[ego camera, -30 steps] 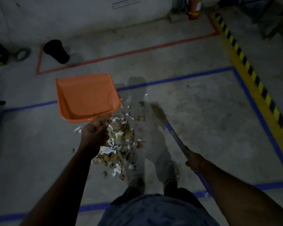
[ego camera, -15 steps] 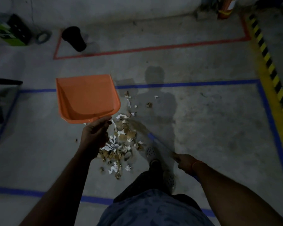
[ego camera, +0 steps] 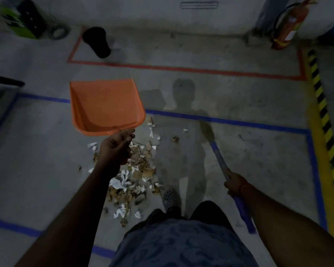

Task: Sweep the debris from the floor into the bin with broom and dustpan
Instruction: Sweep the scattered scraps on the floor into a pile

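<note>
An orange dustpan [ego camera: 104, 106] hangs in the air with nothing in it, and my left hand [ego camera: 115, 149] grips its handle from below. A pile of torn paper and brown debris [ego camera: 135, 170] lies on the concrete floor under and right of that hand. My right hand [ego camera: 234, 183] holds the blue broom handle [ego camera: 220, 158], whose bristles [ego camera: 206, 130] point away to the right of the pile. A black bin [ego camera: 96, 41] stands far off at the upper left, inside the red tape outline.
Blue tape lines [ego camera: 239, 122] frame the floor area I stand in. A yellow-black hazard stripe [ego camera: 324, 120] runs along the right. A red fire extinguisher [ego camera: 287, 29] leans at the back wall. A green-black box [ego camera: 21, 20] sits top left. My foot [ego camera: 169, 195] is beside the pile.
The broom head swung from the pile out to the right and forward. The view tipped up and shifted, bringing the bin nearer the middle. The dustpan stays raised in my left hand.
</note>
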Demonstrator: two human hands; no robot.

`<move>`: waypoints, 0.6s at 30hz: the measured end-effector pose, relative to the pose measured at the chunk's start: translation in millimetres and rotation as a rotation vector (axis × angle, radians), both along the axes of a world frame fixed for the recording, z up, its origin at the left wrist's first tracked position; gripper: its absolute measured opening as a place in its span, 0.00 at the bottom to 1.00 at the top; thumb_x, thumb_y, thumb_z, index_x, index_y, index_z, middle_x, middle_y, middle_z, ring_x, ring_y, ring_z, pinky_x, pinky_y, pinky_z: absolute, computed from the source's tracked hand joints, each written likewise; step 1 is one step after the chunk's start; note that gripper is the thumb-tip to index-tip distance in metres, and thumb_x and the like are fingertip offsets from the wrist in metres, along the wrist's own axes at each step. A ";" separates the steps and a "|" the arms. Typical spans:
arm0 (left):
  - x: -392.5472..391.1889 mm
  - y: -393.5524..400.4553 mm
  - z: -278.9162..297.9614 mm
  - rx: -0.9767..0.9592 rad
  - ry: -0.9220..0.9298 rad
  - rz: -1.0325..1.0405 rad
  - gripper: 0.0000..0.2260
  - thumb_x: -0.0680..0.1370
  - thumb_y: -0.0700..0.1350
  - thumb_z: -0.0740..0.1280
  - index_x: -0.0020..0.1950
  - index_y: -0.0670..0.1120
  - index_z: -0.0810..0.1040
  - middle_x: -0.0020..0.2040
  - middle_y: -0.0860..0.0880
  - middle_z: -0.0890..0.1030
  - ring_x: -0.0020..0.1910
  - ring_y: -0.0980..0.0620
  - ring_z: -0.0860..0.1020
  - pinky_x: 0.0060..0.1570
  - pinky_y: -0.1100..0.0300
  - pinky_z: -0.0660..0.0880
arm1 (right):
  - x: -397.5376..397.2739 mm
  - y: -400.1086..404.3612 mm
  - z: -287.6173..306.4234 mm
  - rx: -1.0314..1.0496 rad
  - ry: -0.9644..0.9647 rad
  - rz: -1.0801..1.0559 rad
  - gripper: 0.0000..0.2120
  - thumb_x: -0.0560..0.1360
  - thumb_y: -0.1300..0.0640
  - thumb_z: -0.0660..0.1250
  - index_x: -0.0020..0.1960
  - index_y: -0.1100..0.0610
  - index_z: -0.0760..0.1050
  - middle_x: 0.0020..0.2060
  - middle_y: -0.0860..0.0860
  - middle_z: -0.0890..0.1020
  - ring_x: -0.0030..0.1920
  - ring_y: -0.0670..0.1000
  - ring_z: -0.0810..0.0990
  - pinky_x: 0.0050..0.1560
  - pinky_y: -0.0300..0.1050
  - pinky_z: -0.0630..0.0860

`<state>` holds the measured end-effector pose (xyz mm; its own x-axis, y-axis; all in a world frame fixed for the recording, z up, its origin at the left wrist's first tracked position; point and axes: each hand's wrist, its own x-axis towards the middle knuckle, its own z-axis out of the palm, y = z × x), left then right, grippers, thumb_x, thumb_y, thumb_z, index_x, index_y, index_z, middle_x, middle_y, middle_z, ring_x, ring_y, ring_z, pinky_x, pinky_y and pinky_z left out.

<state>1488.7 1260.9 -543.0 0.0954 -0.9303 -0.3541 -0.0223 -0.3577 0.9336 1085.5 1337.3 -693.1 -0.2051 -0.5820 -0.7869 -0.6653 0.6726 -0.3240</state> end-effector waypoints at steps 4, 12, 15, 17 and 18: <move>2.7 -8.3 2.2 -0.023 0.010 0.050 0.12 0.83 0.40 0.64 0.64 0.38 0.78 0.28 0.55 0.74 0.24 0.53 0.64 0.30 0.58 0.57 | 6.5 -41.6 -11.7 0.067 0.002 0.148 0.28 0.75 0.63 0.65 0.74 0.62 0.62 0.61 0.65 0.76 0.55 0.65 0.80 0.54 0.60 0.78; -30.1 -18.7 4.4 -0.037 -0.045 0.232 0.10 0.82 0.38 0.65 0.60 0.45 0.82 0.46 0.49 0.83 0.28 0.51 0.69 0.33 0.55 0.69 | 20.1 -89.7 -14.2 0.125 -0.151 0.706 0.27 0.78 0.57 0.64 0.75 0.53 0.63 0.70 0.58 0.71 0.66 0.58 0.73 0.63 0.46 0.70; -53.2 -20.3 7.8 -0.047 -0.053 0.280 0.10 0.82 0.39 0.65 0.61 0.46 0.82 0.48 0.50 0.84 0.27 0.52 0.71 0.31 0.57 0.69 | 1.8 -110.2 4.8 0.099 -0.194 0.800 0.33 0.75 0.63 0.64 0.77 0.51 0.59 0.68 0.58 0.72 0.58 0.55 0.76 0.50 0.40 0.72; -67.0 -22.9 8.9 -0.051 -0.035 0.312 0.10 0.82 0.39 0.65 0.61 0.46 0.81 0.49 0.49 0.84 0.28 0.53 0.71 0.30 0.58 0.70 | -20.3 -122.1 8.6 0.077 -0.226 0.771 0.34 0.75 0.65 0.63 0.77 0.49 0.59 0.63 0.57 0.75 0.46 0.50 0.76 0.37 0.36 0.71; -73.6 -23.9 9.3 -0.056 -0.024 0.327 0.10 0.82 0.38 0.65 0.62 0.45 0.81 0.49 0.49 0.84 0.28 0.54 0.71 0.30 0.58 0.70 | -32.4 -128.1 8.1 0.069 -0.239 0.728 0.34 0.75 0.66 0.63 0.77 0.47 0.59 0.59 0.57 0.76 0.40 0.48 0.75 0.33 0.35 0.71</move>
